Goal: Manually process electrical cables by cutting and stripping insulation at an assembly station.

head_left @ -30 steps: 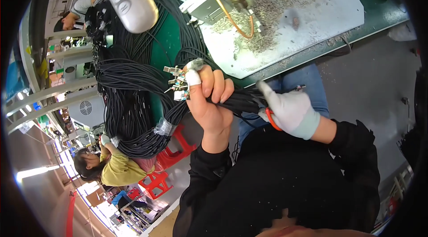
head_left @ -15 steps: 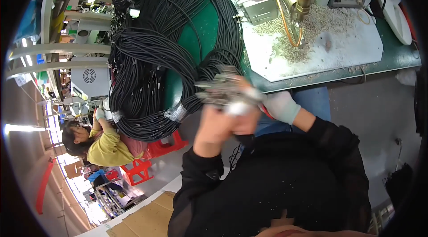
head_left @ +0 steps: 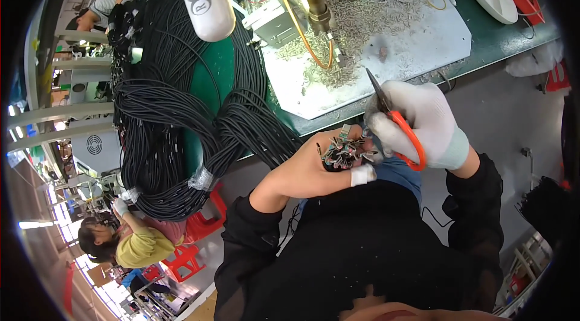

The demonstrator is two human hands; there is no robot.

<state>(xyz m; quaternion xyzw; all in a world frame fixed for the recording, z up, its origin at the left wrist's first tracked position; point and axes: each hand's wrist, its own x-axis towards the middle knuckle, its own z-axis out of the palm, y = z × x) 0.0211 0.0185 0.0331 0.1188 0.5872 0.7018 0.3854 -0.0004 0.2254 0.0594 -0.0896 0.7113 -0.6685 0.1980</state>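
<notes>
At frame centre I see my left grip (head_left: 311,167) clasping cable ends (head_left: 343,155), just left of my right grip (head_left: 434,118), which holds scissors (head_left: 401,120) (slanting up-left).

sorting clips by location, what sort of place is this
Probably a cable workshop in a factory: coils of black cable heap a green bench, a machine stands over a scrap-strewn white board, and the left hand grips a bunch of cable ends.

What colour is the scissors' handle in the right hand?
Orange-red; the handle shows best in the head view.
</notes>
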